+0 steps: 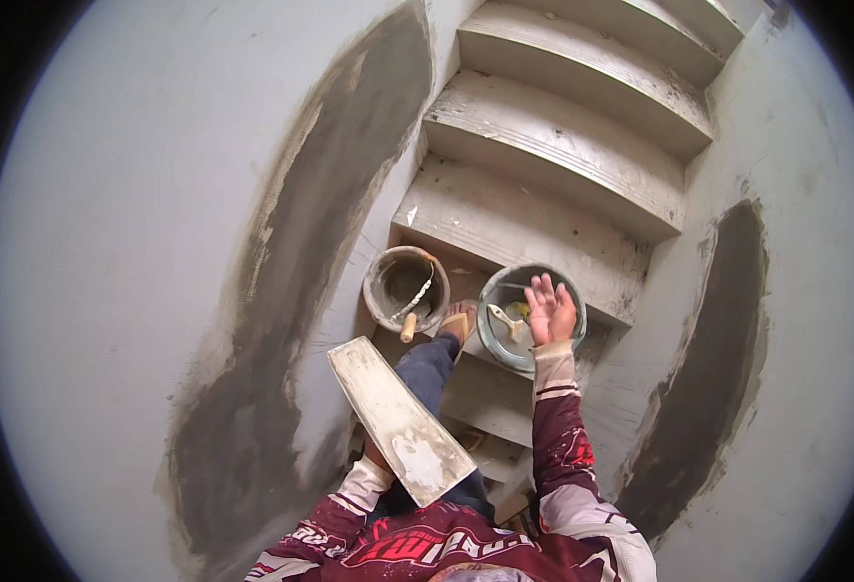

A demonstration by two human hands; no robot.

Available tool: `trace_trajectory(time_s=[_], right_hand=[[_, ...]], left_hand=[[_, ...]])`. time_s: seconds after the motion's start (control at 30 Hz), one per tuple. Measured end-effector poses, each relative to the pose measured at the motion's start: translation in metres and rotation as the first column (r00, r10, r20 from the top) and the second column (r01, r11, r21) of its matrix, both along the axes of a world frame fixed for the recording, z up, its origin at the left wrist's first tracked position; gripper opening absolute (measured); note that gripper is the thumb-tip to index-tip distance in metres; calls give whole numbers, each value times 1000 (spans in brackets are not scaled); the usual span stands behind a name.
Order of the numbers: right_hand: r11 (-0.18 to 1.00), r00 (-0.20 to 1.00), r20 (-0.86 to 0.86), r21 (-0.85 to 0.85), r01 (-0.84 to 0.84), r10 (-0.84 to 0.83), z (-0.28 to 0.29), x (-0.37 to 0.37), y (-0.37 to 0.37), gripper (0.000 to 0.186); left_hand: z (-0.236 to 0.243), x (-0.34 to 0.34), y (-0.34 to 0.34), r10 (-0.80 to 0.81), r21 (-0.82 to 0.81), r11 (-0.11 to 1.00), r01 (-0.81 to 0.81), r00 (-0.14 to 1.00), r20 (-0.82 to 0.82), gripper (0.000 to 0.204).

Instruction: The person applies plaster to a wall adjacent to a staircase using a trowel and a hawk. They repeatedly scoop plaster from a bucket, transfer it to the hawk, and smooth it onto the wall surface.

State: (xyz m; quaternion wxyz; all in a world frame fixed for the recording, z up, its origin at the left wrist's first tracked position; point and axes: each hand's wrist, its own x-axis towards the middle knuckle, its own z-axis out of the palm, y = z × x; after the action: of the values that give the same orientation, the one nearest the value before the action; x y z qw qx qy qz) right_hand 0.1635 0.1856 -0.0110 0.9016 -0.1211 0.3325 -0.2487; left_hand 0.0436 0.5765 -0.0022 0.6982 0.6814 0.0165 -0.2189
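Loosely spread, with nothing visible in its grasp, the person's right hand (551, 314) hangs over the round grey-green bucket (494, 350) right of centre. The left hand (376, 453) is mostly hidden beneath the long, off-white, plaster-smeared board (388, 407) at lower centre, so its grip cannot be told. The board looks stiff, fairly light, perhaps slippery if wet; supporting it under the middle seems best.
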Motion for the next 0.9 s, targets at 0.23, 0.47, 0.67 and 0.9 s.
trace_trajectory(time_s=[0.23,0.47,0.67,0.9], right_hand=[[956,919,313,-238,-170,241,108,83,2,36],[955,897,347,-210,-210,273,114,175,9,38],[963,921,283,-103,-247,267,94,261,18,24],[898,867,241,-166,-407,437,34,275,20,53]], left_hand=[[-7,13,-7,-189,271,956,112,942,277,54],[-27,9,-9,-88,83,994,76,985,148,50],[-11,11,-15,-153,235,967,97,960,234,53],[34,27,-34,-108,250,967,43,962,251,54]])
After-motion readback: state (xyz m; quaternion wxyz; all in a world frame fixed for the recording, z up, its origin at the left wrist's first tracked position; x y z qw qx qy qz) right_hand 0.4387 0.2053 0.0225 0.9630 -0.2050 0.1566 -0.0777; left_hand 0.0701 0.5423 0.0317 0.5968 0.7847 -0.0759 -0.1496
